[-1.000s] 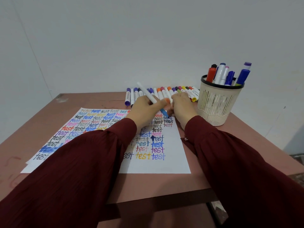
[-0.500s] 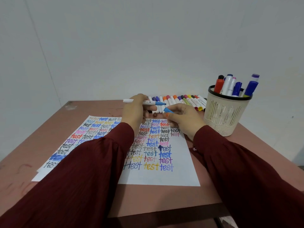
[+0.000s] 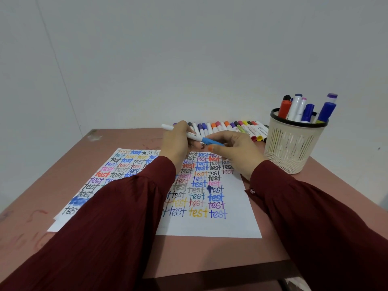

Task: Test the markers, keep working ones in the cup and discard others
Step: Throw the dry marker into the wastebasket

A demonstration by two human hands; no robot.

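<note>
My left hand (image 3: 176, 143) grips a white marker (image 3: 192, 135) by its barrel and holds it level above the test paper (image 3: 210, 225). My right hand (image 3: 239, 152) pinches the blue cap (image 3: 211, 141) at the marker's right end, where cap and marker meet in one line. To the right stands the cream mesh cup (image 3: 291, 148) with a black rim, holding several markers (image 3: 302, 108) upright. A row of several capped markers (image 3: 231, 126) lies along the table's back edge, behind my hands.
A second written sheet (image 3: 117, 164) lies to the left, partly under my left sleeve. Both sheets are covered with the word "test" in many colours. The brown table (image 3: 105, 141) meets white walls at the back and left.
One second ago the marker's tip was down at the paper. My left hand lifted it level, and my right hand brought the blue cap from just apart onto its end.
</note>
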